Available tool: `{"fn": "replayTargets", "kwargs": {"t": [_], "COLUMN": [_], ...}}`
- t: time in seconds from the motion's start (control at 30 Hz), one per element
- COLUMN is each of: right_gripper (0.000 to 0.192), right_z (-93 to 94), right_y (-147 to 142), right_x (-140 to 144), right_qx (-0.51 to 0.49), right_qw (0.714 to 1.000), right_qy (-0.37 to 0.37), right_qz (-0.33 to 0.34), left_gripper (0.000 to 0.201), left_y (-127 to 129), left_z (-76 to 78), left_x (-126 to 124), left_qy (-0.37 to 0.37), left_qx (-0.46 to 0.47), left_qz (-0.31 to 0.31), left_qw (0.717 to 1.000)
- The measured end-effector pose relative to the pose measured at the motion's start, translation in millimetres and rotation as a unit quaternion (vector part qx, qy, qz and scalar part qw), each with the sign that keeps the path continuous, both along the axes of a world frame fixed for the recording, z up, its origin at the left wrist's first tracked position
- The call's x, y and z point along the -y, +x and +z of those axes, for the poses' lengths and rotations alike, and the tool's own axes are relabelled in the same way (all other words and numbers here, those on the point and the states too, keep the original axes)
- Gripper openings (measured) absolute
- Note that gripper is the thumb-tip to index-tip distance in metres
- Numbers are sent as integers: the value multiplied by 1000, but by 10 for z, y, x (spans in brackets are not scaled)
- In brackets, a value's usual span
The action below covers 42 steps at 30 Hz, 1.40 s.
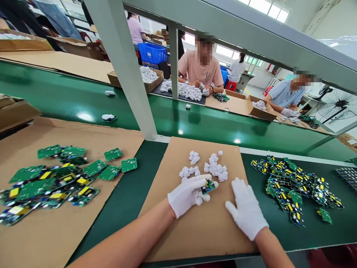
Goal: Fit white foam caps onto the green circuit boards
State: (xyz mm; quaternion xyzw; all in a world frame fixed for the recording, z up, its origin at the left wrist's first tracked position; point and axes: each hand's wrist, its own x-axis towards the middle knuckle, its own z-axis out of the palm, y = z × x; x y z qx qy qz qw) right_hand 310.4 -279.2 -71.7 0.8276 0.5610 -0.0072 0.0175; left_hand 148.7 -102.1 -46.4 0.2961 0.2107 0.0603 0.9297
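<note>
My left hand, in a white glove, grips a small green circuit board between its fingers. The board has a dark part and a bit of yellow on it. My right hand, gloved too, is open with its fingers stretched out over the brown cardboard sheet, and holds nothing. Just beyond my left hand lie loose white soft-looking lumps, with a smaller cluster of white lumps to their left. Whether a white lump is also under my left fingers, I cannot tell.
To the right lies a heap of circuit boards with yellow parts; another board pile is at the left. A grey post rises ahead. Behind it runs a green conveyor belt carrying a few white-wrapped pieces. Co-workers sit across it.
</note>
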Motion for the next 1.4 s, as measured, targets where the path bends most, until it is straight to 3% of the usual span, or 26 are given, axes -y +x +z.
{"fn": "replayTargets", "kwargs": {"t": [0.07,0.1,0.2,0.27,0.37,0.5,0.6,0.7,0.77,0.83,1.13,1.27,1.4], "right_gripper": [63,69,78,70,52,37,37,46,33,21,12,13,15], "right_z": [-2,-9,-44,-63,-59,16,140,310,402,432,190,216,163], "right_y": [29,25,-4,63,324,579,478,198,0,-151,-195,-189,-221], "right_x": [-5,-5,4,2,-22,-71,-146,-278,-380,-475,-602,-592,-615], "right_qx": [12,14,-10,-7,30,28,-78,-274,-345,-365,-139,-93,-63], "right_qw": [998,999,999,999,999,995,978,916,883,879,914,926,938], "right_qy": [4,12,9,12,36,92,188,286,312,305,371,342,317], "right_qz": [-53,-45,49,49,-21,-30,-42,-68,-64,-35,89,128,130], "left_gripper": [37,36,34,32,28,36,37,34,37,39,43,41,40], "left_y": [3,6,13,16,12,6,13,24,31,37,78,90,98], "left_z": [0,-7,-42,-59,-39,24,33,14,-3,-23,-53,-69,-141], "left_x": [7,9,5,-1,0,17,23,24,24,23,25,66,127], "left_qy": [-3,-3,2,5,9,8,1,8,12,16,146,202,251], "left_qx": [-10,-15,-10,11,23,22,21,9,17,31,1,-4,-8], "left_qz": [4,4,9,6,-4,-5,0,10,11,7,42,44,90], "left_qw": [1000,1000,1000,1000,1000,1000,1000,1000,1000,999,988,978,964]}}
